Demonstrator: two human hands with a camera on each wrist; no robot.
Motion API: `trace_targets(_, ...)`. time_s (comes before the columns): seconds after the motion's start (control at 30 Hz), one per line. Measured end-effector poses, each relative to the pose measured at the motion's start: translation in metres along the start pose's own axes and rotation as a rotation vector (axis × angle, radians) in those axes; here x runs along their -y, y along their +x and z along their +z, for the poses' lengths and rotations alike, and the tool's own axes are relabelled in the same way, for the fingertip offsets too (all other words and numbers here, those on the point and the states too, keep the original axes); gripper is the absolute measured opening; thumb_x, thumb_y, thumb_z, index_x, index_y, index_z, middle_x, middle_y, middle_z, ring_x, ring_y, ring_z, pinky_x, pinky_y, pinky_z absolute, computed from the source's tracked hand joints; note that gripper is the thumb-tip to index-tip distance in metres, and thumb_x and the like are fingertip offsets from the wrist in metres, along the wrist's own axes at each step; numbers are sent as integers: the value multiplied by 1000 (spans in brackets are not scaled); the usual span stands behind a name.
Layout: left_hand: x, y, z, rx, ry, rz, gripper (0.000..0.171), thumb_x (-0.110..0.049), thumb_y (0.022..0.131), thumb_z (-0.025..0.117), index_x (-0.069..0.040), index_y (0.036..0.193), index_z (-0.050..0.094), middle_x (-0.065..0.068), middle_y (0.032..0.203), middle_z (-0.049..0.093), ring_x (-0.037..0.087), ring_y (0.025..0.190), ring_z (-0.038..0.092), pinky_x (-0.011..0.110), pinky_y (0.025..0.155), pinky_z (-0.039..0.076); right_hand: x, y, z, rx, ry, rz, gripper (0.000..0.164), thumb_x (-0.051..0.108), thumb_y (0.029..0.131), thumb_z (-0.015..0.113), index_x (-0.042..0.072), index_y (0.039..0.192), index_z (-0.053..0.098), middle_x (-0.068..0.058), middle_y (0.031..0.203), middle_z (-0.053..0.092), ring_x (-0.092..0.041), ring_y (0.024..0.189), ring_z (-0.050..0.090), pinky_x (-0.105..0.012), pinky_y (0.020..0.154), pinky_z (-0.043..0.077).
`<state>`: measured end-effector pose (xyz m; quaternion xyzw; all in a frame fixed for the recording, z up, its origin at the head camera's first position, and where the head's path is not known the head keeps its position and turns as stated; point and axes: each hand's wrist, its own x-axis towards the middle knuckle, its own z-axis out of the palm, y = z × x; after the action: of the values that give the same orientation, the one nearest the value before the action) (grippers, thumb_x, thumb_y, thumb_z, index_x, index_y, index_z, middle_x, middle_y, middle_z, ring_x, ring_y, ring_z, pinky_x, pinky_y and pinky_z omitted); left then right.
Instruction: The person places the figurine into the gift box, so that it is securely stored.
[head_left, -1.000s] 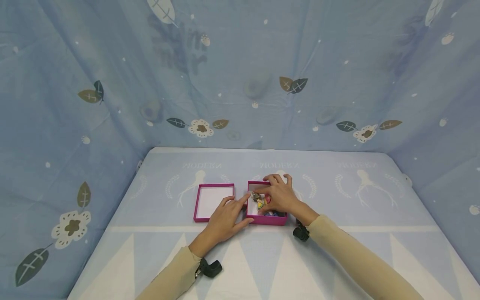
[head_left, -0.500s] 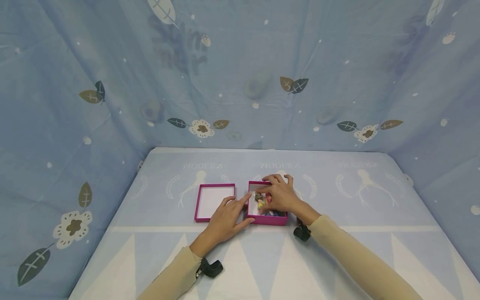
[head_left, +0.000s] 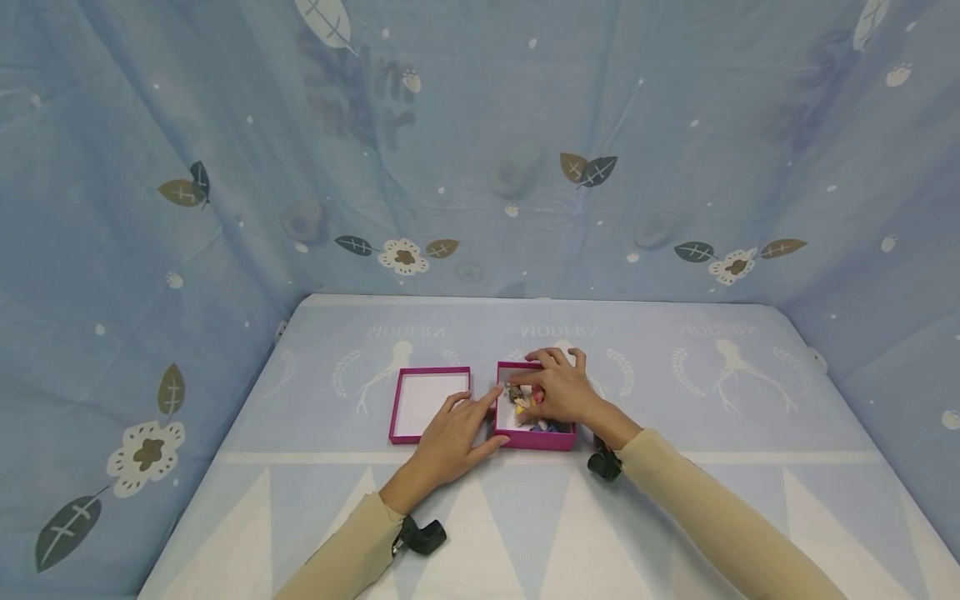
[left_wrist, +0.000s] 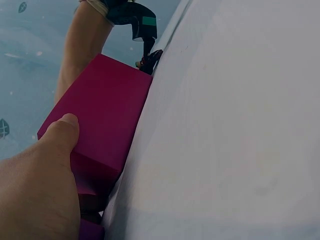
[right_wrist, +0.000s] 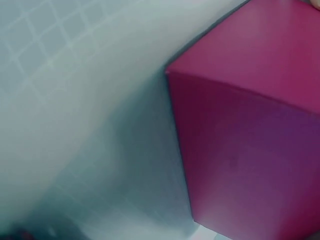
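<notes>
An open magenta box [head_left: 534,442] holds several small colourful figurines. My left hand [head_left: 450,437] steadies its near left corner, index finger at the left rim and thumb against the front wall. In the left wrist view that thumb [left_wrist: 62,132] presses on the magenta wall. My right hand [head_left: 562,392] reaches over the right rim, thumb and index finger inside around a small figurine [head_left: 517,395] with a grey-brown top and yellow lower part. Behind these fingers the other figurines are partly hidden. The right wrist view has mostly the box's outer walls [right_wrist: 245,155].
A shallow magenta-rimmed lid [head_left: 392,408] with a white inside lies left of the box, near my left fingers. Both stand on a pale patterned tabletop [head_left: 675,367]. Blue patterned cloth [head_left: 480,150] hangs behind and at both sides.
My right thumb has shifted slightly away from me inside the box, and the figurine by it has turned or moved a little. The left hand, box and lid look unmoved.
</notes>
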<state>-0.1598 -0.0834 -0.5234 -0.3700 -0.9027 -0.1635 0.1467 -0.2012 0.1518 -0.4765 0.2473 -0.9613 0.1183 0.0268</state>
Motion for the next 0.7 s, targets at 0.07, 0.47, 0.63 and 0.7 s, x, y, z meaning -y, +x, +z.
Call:
trace_targets(0.07,0,0,0,5,-1,-5,76,-61,97,43,-13,155,27,-1,113,72,12,110,65,39,113,32,-1,0,1,-21,9,-3,66,60,62,84,31,119,72,-8,135,56,-30,127,44,-67,104,18)
trace_targets(0.47,-1,0,0,17,15,-13,78,-56,94,54,-13,154,28,-1,111,72,12,109,65,39,113,34,-3,0,5,-64,31,25,57,57,58,88,27,104,73,-7,129,58,-29,124,45,-65,104,20)
trace_targets(0.63,-1,0,0,21,11,-15,77,-58,96,49,-14,155,28,-2,112,72,12,109,65,39,114,32,-2,0,4,-63,34,23,57,56,58,88,28,105,73,-7,129,57,-29,124,45,-65,105,20)
trace_targets(0.7,0,0,0,19,6,-12,77,-59,96,46,-13,154,27,-1,113,72,11,110,65,38,114,31,-2,0,4,-63,36,20,56,56,58,88,28,105,73,-7,128,57,-29,124,45,-65,105,20)
